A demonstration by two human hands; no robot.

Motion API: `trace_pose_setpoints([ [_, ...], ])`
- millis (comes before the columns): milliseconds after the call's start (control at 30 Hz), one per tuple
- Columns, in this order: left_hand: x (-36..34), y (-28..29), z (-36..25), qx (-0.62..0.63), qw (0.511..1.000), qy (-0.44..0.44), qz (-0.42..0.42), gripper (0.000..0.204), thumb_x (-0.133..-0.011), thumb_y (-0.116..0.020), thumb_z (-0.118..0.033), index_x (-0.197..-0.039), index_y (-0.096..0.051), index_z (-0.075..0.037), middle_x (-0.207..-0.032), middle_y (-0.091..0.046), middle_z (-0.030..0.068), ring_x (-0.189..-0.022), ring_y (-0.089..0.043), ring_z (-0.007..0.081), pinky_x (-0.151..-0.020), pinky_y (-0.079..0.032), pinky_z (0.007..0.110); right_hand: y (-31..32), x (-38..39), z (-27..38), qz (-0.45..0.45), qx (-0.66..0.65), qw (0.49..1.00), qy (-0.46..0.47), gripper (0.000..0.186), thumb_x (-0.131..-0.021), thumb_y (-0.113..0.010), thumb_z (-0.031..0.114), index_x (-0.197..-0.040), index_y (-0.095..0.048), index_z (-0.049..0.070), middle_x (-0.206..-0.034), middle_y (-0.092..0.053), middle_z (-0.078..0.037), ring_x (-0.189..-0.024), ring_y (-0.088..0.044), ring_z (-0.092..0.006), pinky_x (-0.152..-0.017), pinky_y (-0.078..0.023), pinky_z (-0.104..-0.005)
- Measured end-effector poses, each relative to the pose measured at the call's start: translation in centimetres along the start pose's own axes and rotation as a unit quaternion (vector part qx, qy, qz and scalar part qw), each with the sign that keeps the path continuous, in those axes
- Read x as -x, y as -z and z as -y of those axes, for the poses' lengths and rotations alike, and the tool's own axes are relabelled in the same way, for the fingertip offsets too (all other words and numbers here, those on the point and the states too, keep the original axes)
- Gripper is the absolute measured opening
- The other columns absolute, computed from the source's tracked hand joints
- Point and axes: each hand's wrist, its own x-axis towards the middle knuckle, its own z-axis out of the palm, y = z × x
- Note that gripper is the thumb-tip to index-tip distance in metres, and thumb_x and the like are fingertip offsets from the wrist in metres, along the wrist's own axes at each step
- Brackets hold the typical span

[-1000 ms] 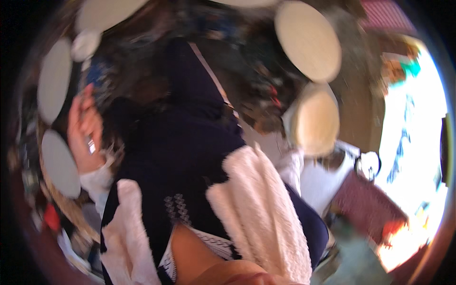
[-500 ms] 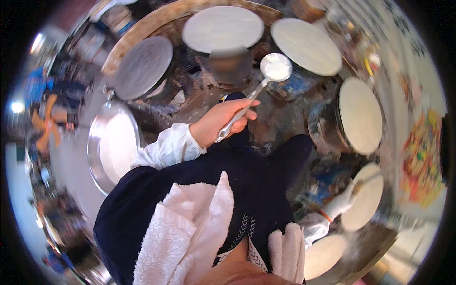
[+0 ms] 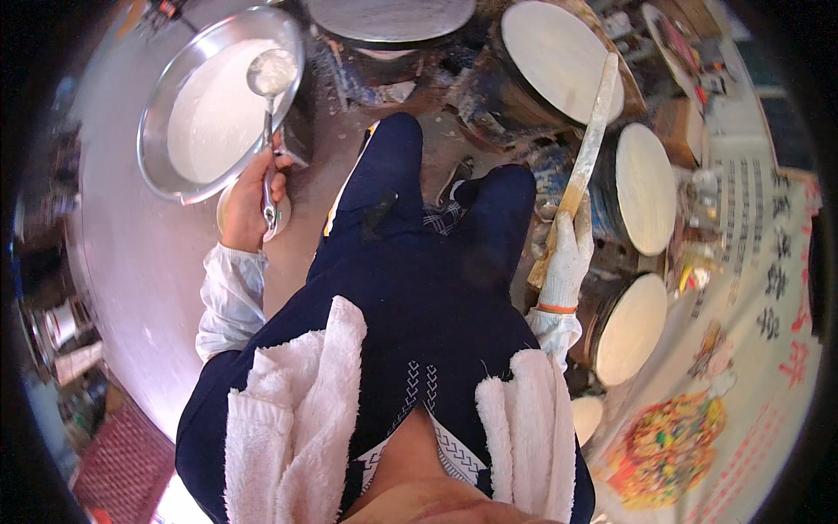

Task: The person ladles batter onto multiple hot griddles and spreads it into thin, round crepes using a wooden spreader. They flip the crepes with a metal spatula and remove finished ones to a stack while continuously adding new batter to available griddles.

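Note:
My bare left hand (image 3: 257, 192) is closed on the handle of a metal ladle (image 3: 268, 122). The ladle's scoop holds white batter and is over or in a wide steel bowl (image 3: 153, 131) of the same batter, at the upper left. My right hand (image 3: 567, 258), in a white glove, grips a long, pale wooden stick (image 3: 589, 131) that points away from me beside the right-hand griddles. Round griddles with pale surfaces stand on dark stoves: one at upper right (image 3: 559, 61), one at middle right (image 3: 644, 188) and one lower down (image 3: 628, 327).
Another griddle (image 3: 393, 13) is at the top centre. A grey floor (image 3: 131, 253) spreads at left, with a red crate (image 3: 122, 458) at lower left. A large printed banner (image 3: 742, 367) hangs along the right. A wooden box (image 3: 676, 131) sits behind the griddles.
My view has turned. My left hand has taken the ladle from over the middle, among the griddles, to the bowl. The stick in my right hand now points farther forward.

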Motion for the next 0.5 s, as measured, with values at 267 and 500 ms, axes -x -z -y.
trace_pose_setpoints([
  [267,-1.6,14.8,-0.8,0.089,0.985,0.009,-0.145,0.032,-0.102,-0.058,-0.022,-0.127,-0.056,-0.001,-0.083,-0.059,0.0023,-0.061,-0.053,0.0093,-0.050,-0.047,0.021,-14.4,-6.5,-0.1,0.250,0.118,0.957,-0.084,0.058,-0.103,-0.046,0.013,-0.158,-0.026,0.015,-0.085,-0.066,-0.009,-0.052,-0.057,-0.0102,-0.041,-0.045,-0.0223],
  [500,-5.1,23.2,-2.3,-0.229,0.938,0.009,-0.259,0.035,-0.104,-0.049,-0.034,-0.112,-0.065,-0.004,-0.070,-0.053,0.0001,-0.054,-0.048,0.0086,-0.046,-0.040,0.025,-25.2,-10.2,-2.5,0.389,0.152,0.890,-0.184,0.056,-0.103,-0.043,0.011,-0.157,-0.029,0.014,-0.083,-0.065,-0.010,-0.052,-0.058,-0.0122,-0.040,-0.045,-0.0238],
])
